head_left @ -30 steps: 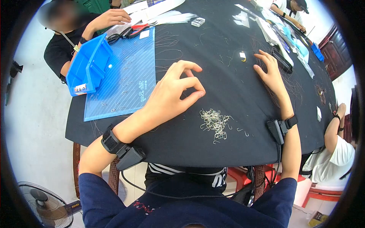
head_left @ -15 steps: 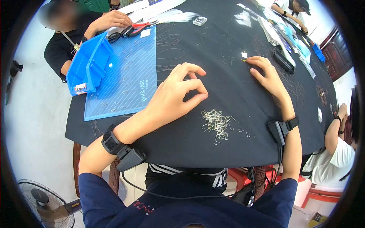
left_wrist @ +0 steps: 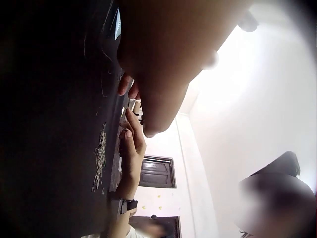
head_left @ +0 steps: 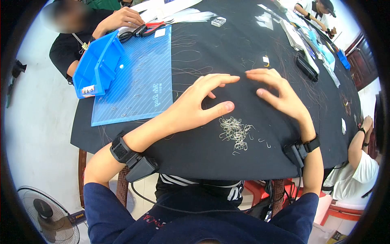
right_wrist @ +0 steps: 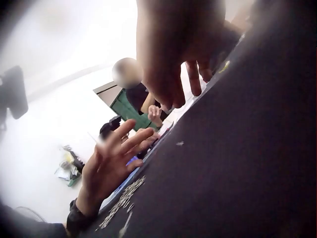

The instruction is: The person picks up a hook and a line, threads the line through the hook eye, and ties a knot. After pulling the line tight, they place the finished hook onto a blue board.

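Observation:
Close above a pile of silvery fish hooks [head_left: 235, 132], my left hand [head_left: 195, 101] reaches over the black cloth with its fingers extended and its thumb apart. My right hand [head_left: 282, 91] faces it from the other side, fingers reaching toward the left fingertips and thumb spread below. Nothing shows between the fingers of either hand. A small white tag with a yellow bit [head_left: 266, 60] lies beyond my right hand. In the right wrist view, the left hand [right_wrist: 106, 173] appears with spread fingers above the hooks [right_wrist: 121, 203].
Left on the black-covered table [head_left: 203, 162] lies a blue striped file bag [head_left: 150, 69] with hooks and thin lines on it. A blue bin [head_left: 97, 67] and red-handled pliers [head_left: 148, 29] rest there. A black case [head_left: 306, 68] lies at right. Other people sit around the table.
My left hand has moved slightly right, its curled fingers straightening and parting from the thumb. My right hand reached to the white tag, then came back left toward the left hand.

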A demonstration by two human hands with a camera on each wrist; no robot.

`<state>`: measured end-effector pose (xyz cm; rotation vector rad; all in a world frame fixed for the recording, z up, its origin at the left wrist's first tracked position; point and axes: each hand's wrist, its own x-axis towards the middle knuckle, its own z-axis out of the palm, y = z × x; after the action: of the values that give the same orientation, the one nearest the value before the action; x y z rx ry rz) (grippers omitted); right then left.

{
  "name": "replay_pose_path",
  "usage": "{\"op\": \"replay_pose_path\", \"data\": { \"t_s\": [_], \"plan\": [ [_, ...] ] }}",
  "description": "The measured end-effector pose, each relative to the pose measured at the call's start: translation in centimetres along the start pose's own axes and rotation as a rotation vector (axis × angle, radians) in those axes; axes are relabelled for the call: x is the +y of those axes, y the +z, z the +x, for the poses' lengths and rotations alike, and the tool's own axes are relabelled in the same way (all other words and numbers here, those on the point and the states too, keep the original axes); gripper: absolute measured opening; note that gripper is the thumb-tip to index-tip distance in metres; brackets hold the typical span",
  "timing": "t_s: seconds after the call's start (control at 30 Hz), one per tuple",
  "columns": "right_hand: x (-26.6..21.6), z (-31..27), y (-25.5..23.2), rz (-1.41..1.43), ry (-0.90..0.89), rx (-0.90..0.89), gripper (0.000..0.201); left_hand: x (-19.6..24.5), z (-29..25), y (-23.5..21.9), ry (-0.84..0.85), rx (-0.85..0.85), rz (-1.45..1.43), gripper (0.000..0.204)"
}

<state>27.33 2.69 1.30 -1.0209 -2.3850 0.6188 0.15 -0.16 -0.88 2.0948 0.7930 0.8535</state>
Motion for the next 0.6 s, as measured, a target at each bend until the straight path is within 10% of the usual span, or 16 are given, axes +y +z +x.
{"op": "replay_pose_path", "data": {
  "t_s": [0.6],
  "plan": [
    [-2.0, -0.1, 2.1, 0.012, -0.004, -0.01, 0.045, 0.7, 0.5, -0.6, -0.075, 0.077, -0.395, 0.054]
  ]
}}
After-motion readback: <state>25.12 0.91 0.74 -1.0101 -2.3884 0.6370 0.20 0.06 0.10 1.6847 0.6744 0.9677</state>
